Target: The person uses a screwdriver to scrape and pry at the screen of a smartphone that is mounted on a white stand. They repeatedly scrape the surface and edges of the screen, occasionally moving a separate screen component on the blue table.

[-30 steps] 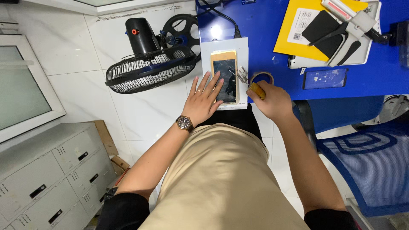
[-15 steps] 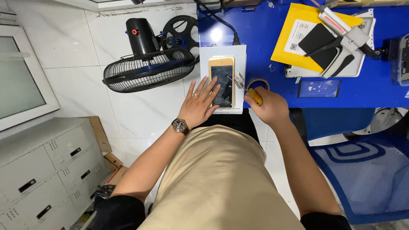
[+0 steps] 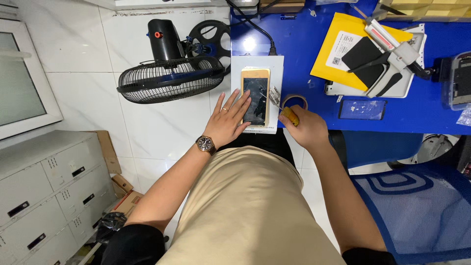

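Left hand [image 3: 228, 122] lies flat, fingers spread, on the phone [image 3: 255, 96]; right hand [image 3: 305, 128] grips a yellow-handled tool [image 3: 288, 115].

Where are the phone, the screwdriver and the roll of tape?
phone [image 3: 255, 95], head view, on its cracked dark screen.
screwdriver [image 3: 289, 116], head view, on the yellow handle in the right hand [image 3: 306, 130].
roll of tape [image 3: 293, 98], head view, on its upper rim on the blue table [image 3: 304, 44].

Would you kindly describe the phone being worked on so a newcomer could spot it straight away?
On the blue workbench, find the grey pad at its left end. The phone lies on it, under the left hand. Its gold frame and cracked dark screen set it apart from the black pouch nearby.
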